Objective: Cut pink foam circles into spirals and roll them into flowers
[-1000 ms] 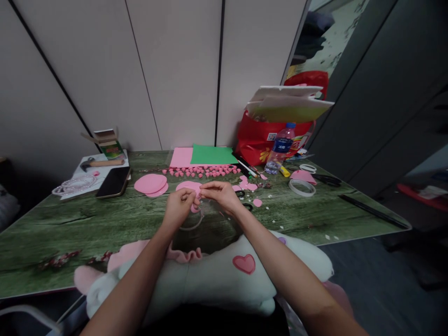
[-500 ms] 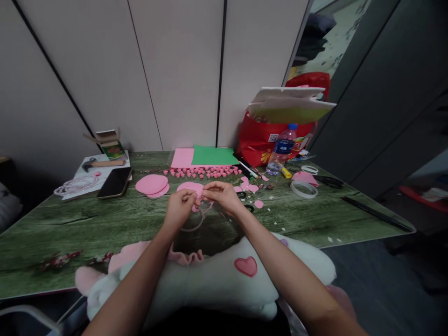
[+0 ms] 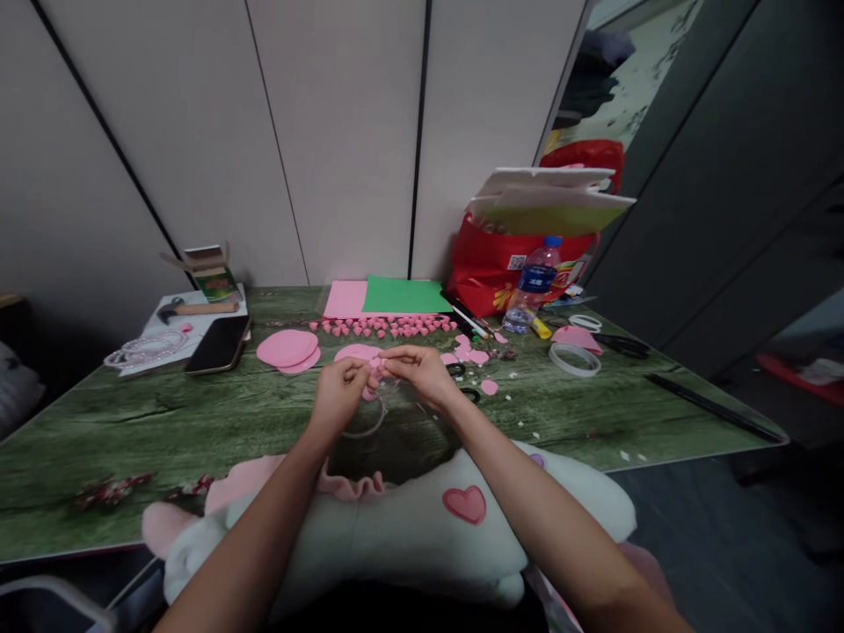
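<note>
Over the table, my left hand (image 3: 338,393) and my right hand (image 3: 423,374) meet, fingertips pinched on a small pink paper piece (image 3: 376,366) between them. Its exact shape is partly hidden by the fingers. Just behind the hands lie pink paper discs (image 3: 356,351). Below the left fingertips, a thin pale ring of tape (image 3: 364,432) rests on the wood. Further left sits a stack of pink paper circles (image 3: 287,348). A row of small pink rosebud-like pieces (image 3: 389,326) stretches behind. Black-handled scissors (image 3: 469,394) lie partly hidden by my right hand.
Green and pink sheets (image 3: 403,294) lie at the back. To the right stand a water bottle (image 3: 533,286) and a red bag (image 3: 478,268), with a tape roll (image 3: 574,360) nearer. On the left are a phone (image 3: 218,344) and hammer (image 3: 198,309). A plush toy (image 3: 409,527) covers my lap.
The fingers have shifted slightly on the pink piece, and the loose pink strand below them shows less. The view has moved a little; the other things stay in place.
</note>
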{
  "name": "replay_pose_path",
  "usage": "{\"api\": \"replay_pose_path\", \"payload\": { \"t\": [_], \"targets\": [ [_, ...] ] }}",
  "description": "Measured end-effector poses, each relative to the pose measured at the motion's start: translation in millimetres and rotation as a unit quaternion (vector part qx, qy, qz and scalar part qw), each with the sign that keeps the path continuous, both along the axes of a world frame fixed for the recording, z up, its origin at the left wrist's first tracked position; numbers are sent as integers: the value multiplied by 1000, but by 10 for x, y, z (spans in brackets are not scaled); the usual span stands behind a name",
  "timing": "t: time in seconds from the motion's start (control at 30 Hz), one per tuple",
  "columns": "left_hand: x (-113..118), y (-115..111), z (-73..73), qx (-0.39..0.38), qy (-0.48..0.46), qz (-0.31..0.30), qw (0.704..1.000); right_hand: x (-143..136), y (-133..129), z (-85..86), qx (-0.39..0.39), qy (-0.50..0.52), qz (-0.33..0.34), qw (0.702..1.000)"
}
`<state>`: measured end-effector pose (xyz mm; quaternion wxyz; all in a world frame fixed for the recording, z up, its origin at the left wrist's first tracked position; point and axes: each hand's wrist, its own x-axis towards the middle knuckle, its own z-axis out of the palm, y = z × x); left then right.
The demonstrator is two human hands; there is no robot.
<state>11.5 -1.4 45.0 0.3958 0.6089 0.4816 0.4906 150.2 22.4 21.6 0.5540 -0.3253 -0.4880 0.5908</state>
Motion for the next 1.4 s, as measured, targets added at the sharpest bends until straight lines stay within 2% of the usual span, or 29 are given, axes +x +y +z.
{"api": "replay_pose_path", "payload": {
  "t": [0.33, 0.63, 1.0, 1.4],
  "targets": [
    [10, 0, -5, 8, 9, -2, 1000, 7, -19, 31, 29, -22, -30, 999],
    [1, -6, 16, 6, -2, 13, 1000, 12, -9, 31, 4, -3, 0, 1000],
    [23, -7, 5, 2, -4, -1, 1000, 14, -6, 32, 19, -30, -34, 999],
    [13, -5, 11, 10, 9, 8, 1000, 10, -3, 28, 32, -26, -23, 999]
  ]
}}
